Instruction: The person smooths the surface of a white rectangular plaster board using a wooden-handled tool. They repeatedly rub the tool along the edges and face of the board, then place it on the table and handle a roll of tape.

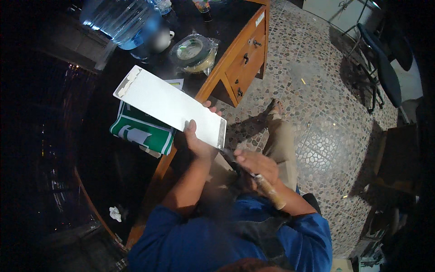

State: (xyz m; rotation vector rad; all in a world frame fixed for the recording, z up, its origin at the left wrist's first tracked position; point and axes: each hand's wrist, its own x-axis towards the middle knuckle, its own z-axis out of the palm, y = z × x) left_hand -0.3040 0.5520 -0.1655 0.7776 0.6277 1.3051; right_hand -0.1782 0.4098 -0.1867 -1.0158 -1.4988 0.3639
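A long white board [167, 102] is tilted over the desk, its near end towards me. My left hand [201, 140] grips that near end, the thumb on top and fingertips showing past the far edge. Greyish rough strips show at both of its ends. My right hand [260, 165] is closed around a wooden-handled tool [271, 192]. The tool's dark, narrow metal part points at the board's near end; whether it touches is hard to tell. Under the board a green-and-white printed sheet or packet [145, 131] lies on the desk.
The dark-topped desk [226, 27] has wooden drawers on its right side. Tape rolls [192, 52] in clear plastic, a white cup [163, 41] and a large blue water bottle [122, 20] stand at the back. Crumpled white paper [115, 214] lies nearer left. A dark chair [380, 63] stands right.
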